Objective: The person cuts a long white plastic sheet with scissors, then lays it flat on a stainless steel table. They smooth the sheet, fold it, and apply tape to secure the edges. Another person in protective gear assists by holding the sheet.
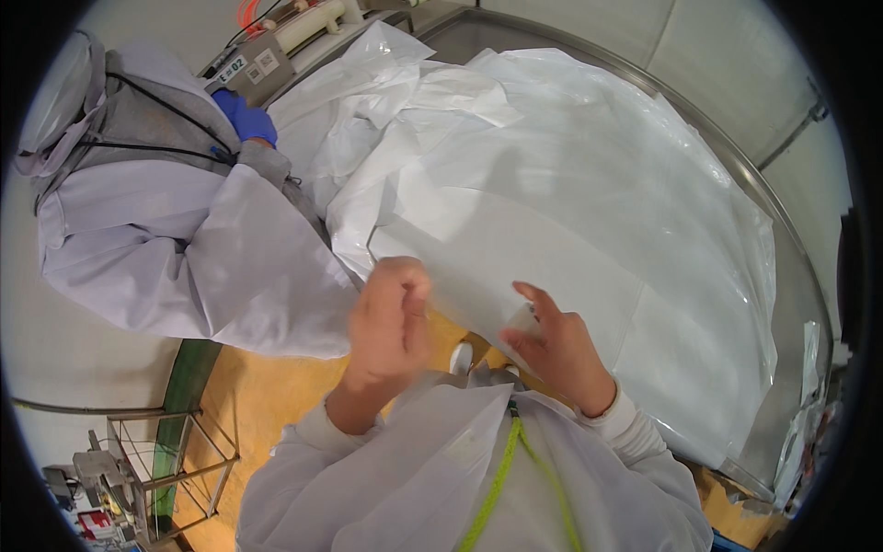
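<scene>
My left hand (394,317) is raised in front of me with its fingers curled into a fist, slightly blurred. Whatever it may hold is hidden. Over the near edge of a smooth, flat white sheet (487,239) hovers my right hand (561,345), its thumb and forefinger apart. I make out nothing clear between them. The flat sheet lies on a large spread of shiny white plastic film (607,147), which bunches into loose folds at the far left.
Metal table with a raised rim (782,202) under the film. At the left stands a co-worker in a white coat (156,248) with a blue-gloved hand (246,118). Behind is a grey boxy device (258,69). A wire-frame metal stand (189,469) is at lower left.
</scene>
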### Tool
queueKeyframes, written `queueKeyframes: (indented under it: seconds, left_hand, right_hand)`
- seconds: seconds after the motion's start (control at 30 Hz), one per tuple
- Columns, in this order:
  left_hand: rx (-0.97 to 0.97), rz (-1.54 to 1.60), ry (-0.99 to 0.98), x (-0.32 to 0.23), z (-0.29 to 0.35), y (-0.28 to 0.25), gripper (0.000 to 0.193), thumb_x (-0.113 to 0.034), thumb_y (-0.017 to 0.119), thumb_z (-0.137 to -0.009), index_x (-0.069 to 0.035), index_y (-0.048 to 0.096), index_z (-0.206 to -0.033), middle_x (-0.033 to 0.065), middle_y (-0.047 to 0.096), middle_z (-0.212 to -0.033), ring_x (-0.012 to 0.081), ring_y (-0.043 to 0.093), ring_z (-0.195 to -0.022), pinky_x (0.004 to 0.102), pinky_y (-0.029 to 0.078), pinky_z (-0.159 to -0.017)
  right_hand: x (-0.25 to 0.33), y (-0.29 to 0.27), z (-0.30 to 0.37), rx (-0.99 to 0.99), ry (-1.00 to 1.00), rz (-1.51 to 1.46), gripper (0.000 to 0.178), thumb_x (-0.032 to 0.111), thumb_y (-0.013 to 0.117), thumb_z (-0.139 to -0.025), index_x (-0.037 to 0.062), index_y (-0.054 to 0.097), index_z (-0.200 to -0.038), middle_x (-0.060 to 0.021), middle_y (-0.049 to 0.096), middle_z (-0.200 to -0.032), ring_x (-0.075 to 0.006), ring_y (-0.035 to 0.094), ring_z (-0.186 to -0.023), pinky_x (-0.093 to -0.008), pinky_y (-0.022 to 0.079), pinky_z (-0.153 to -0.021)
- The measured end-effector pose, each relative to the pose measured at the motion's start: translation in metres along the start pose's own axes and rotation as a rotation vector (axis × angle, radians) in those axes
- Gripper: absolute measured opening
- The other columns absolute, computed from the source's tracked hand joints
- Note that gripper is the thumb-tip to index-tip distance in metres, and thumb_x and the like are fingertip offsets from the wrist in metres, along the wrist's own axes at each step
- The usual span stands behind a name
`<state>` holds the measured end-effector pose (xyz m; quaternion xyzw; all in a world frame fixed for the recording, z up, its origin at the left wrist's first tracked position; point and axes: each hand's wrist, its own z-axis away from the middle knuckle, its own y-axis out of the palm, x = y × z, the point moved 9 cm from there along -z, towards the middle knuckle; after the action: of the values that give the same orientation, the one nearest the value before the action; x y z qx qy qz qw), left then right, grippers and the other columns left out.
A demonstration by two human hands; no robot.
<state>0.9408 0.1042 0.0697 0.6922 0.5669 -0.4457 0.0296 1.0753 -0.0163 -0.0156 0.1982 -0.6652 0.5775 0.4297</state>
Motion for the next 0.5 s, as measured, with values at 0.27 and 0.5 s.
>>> queueKeyframes:
  seconds: [0.27, 0.5]
  left_hand:
    - [-0.102, -0.167, 0.186, -0.020, -0.011, -0.084, 0.024, 0.019, 0.047, -0.070, 0.003, 0.047, -0.088, 0.0159, 0.051, -0.079, 0.0270, 0.051, -0.065, 0.0319, 0.047, -0.061]
    - [0.261, -0.267, 0.156, 0.000, 0.005, -0.092, 0.035, 0.014, 0.056, -0.056, 0.001, 0.050, -0.087, 0.0132, 0.052, -0.086, 0.0290, 0.055, -0.075, 0.0351, 0.048, -0.065]
  right_hand:
    - [0.064, 0.064, -0.046, 0.589, -0.231, -0.301, 0.064, 0.030, 0.065, -0.084, 0.0048, 0.036, -0.135, -0.0133, 0.062, -0.091, -0.0223, 0.059, -0.073, -0.0316, 0.046, -0.069]
    - [0.071, 0.100, -0.271, 0.151, -0.226, -0.137, 0.029, 0.031, 0.061, -0.084, 0.0035, 0.065, -0.094, -0.0128, 0.065, -0.089, -0.0221, 0.060, -0.073, -0.0301, 0.046, -0.067]
